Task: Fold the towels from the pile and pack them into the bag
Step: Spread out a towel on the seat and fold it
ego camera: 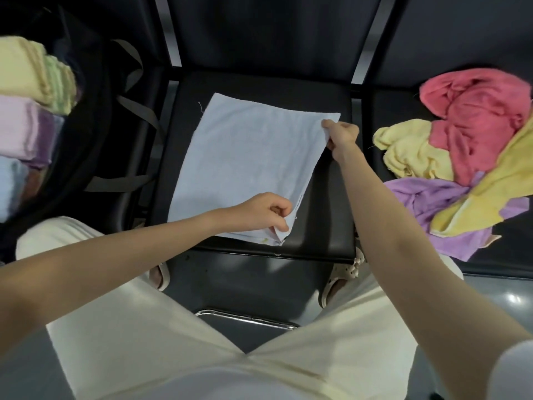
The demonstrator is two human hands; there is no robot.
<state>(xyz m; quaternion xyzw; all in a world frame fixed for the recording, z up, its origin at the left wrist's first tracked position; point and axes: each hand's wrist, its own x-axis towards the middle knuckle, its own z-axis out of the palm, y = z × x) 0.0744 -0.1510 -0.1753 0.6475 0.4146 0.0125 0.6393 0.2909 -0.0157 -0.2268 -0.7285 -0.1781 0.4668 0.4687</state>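
Pale blue towel (pixel 245 166) spread flat on the middle black seat (pixel 326 203), apparently already doubled, with layered edges showing at the near right corner. Best handled, by the look of it, by lifting both pinched right-hand corners together, carrying them across to the left edge, matching corners before pressing the crease, and keeping the lower layer from dragging along. Left hand (pixel 265 210) pinching the near right corner between thumb and fingers, forearm reaching in from the lower left, wrist low over the cloth. Right hand (pixel 341 137) pinching the far right corner, knuckles up, arm stretched forward almost straight. Further out, on the left, dark bag (pixel 95 116) standing open, with folded towels (pixel 28 105) in yellow, green, lilac and blue stacked inside. On the right seat, loose pile (pixel 461 157) of red, yellow and purple towels, not yet folded. Pale trousers and sandals below.
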